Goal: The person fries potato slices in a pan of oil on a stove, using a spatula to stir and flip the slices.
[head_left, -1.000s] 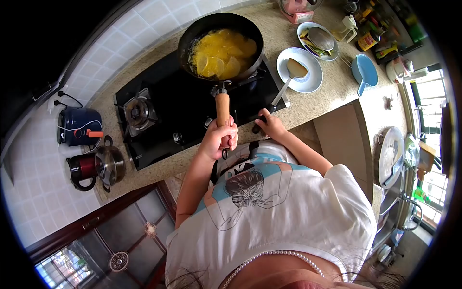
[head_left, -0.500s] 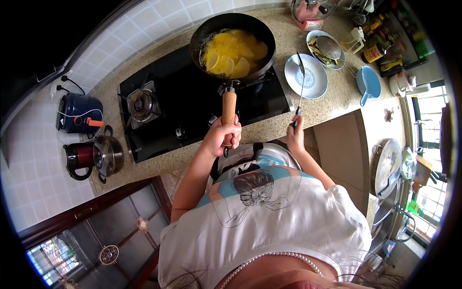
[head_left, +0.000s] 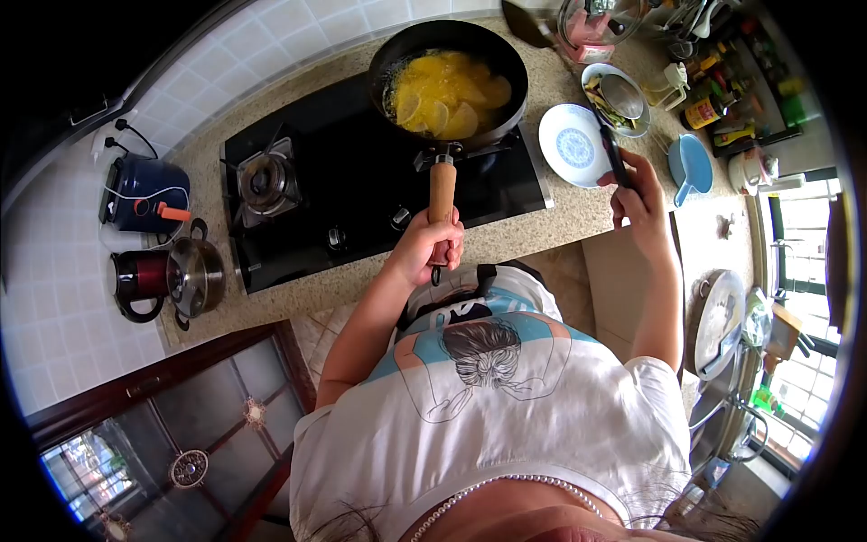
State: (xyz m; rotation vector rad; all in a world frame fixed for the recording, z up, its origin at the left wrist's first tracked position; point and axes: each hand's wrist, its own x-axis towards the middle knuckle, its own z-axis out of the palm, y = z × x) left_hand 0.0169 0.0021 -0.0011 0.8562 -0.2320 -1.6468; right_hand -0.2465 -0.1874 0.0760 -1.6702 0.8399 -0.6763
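Slices of pale, round-edged food (head_left: 466, 119) lie in bubbly yellow liquid (head_left: 424, 79) inside a deep, round black pan (head_left: 452, 34), at the right side of a glossy black hob (head_left: 330, 172), with the left hand (head_left: 428, 246) wrapped around its light wooden handle (head_left: 442, 191). The right hand (head_left: 639, 200) grips the black handle (head_left: 616, 158) of a long spatula (head_left: 526, 24) beside a white, blue-patterned plate (head_left: 575, 147); its dark-looking head is just beyond the pan's rim, though whether it touches anything is hard to tell.

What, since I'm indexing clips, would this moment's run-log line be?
left hand: gripping wooden wok handle | right hand: holding spatula | wok: yellow slices inside | plate: beside stove
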